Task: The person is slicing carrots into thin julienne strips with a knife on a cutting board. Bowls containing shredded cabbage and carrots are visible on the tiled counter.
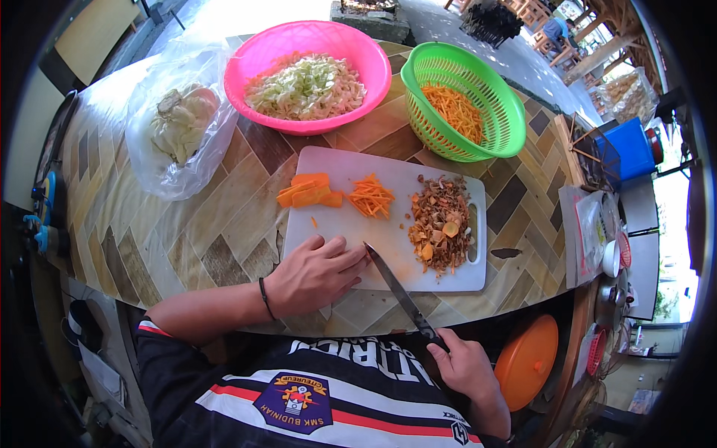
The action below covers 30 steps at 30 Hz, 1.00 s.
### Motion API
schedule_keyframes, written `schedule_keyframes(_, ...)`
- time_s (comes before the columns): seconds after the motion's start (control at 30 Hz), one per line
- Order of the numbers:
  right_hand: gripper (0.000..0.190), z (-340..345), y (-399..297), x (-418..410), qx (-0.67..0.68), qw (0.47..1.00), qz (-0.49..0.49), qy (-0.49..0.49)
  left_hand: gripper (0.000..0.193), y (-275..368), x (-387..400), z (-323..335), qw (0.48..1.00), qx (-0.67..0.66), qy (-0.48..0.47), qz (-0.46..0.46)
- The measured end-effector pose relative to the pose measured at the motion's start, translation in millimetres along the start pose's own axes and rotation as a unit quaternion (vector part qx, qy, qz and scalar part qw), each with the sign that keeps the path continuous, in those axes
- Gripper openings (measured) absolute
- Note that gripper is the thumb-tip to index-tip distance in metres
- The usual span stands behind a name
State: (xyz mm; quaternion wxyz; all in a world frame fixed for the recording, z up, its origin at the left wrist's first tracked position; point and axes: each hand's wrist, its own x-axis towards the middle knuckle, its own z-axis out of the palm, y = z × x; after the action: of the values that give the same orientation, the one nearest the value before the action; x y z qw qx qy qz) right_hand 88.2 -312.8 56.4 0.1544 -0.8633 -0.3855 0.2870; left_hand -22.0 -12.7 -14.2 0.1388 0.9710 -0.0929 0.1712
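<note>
My right hand [460, 361] grips the black handle of a kitchen knife [399, 292], whose blade slants up to the left over the white cutting board [386, 274]. The knife's tip lies beside the fingertips of my left hand [319, 271], which is curled low on the board; whatever may be under its fingers is hidden. Above that hand are overlapping carrot slices [311, 190] and a small pile of carrot sticks [371, 196]. On the board's right side sits a heap of carrot peelings and end pieces [442, 224], near the handle slot.
Behind the board stand a pink basin [375, 84] of shredded cabbage [308, 87] and a green colander [504, 120] with shredded carrot [454, 109]. A clear plastic bag [207, 173] holding cabbage [179, 123] is at left. An orange lid [526, 361] lies below the table's right edge.
</note>
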Motion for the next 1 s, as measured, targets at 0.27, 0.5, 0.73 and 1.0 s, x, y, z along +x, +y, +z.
schedule_keyframes(0.27, 0.029, -5.3, -6.7, 1.2, -0.116, 0.993, -0.015, 0.013, 0.029, -3.1, 2.4, 1.3, 1.000, -0.013, -0.009, 0.004)
schedule_keyframes(0.5, 0.029, -13.8, -16.1, 7.4, -0.178, 0.982, 0.013, -0.063, 0.028, -4.2, 0.6, 3.3, 0.999, -0.027, -0.018, -0.002)
schedule_keyframes(0.73, 0.031, -8.7, -16.6, 24.5, -0.173, 0.984, 0.016, -0.048, 0.028, -4.9, 5.9, -3.0, 0.999, -0.022, -0.032, 0.015)
schedule_keyframes(1.0, 0.032, -8.8, -24.5, 51.5, -0.107, 0.994, -0.021, -0.032, 0.040, 1.5, 11.4, -4.9, 0.999, 0.007, -0.032, -0.004)
